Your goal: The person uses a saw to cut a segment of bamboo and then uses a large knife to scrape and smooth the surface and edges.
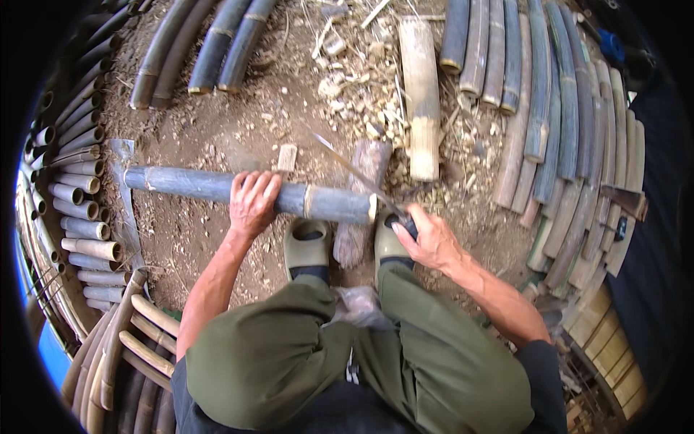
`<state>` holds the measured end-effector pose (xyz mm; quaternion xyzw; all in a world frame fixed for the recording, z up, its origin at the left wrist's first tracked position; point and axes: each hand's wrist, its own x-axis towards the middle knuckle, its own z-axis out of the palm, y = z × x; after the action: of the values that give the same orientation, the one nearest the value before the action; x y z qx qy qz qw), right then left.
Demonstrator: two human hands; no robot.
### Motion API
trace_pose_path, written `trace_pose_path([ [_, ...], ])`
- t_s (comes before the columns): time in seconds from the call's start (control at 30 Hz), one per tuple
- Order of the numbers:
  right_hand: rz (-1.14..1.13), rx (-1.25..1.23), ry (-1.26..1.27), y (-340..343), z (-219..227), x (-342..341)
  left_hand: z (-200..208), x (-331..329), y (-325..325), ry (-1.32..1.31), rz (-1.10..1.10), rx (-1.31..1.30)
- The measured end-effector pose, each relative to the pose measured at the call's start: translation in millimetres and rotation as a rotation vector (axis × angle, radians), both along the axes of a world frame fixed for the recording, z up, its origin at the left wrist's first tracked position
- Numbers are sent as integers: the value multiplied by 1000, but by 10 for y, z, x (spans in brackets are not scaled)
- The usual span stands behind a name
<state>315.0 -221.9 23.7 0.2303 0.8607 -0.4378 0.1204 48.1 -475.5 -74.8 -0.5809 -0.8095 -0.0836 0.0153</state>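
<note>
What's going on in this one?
A person's left hand holds a dark bamboo pole that lies across a short log, between two sandals. The right hand grips the dark handle of a long blade, close to the pole's pale right end; whether the blade touches it, I can't tell. More bamboo lengths lie over on the right.

No text, label, brand, number or sign can be read anywhere in the head view.
</note>
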Motion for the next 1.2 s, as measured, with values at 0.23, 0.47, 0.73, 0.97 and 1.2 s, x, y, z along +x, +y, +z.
trace_pose_path([
  [0.23, 31, 61, -385, 91, -337, 93, 21, 96, 54, 57, 31, 68],
  [0.47, -90, -16, 278, -88, 288, -196, 446, -488, 426, -615, 16, -825],
  [0.73, 27, 40, -177, 147, -240, 207, 300, -317, 317, -380, -75, -505],
  [0.97, 33, 203, 244, -98, -109, 98, 225, -202, 158, -297, -8, -457],
  [1.2, -37, 7, 295, -139, 245, -154, 217, -140, 93, -266, 10, -373],
])
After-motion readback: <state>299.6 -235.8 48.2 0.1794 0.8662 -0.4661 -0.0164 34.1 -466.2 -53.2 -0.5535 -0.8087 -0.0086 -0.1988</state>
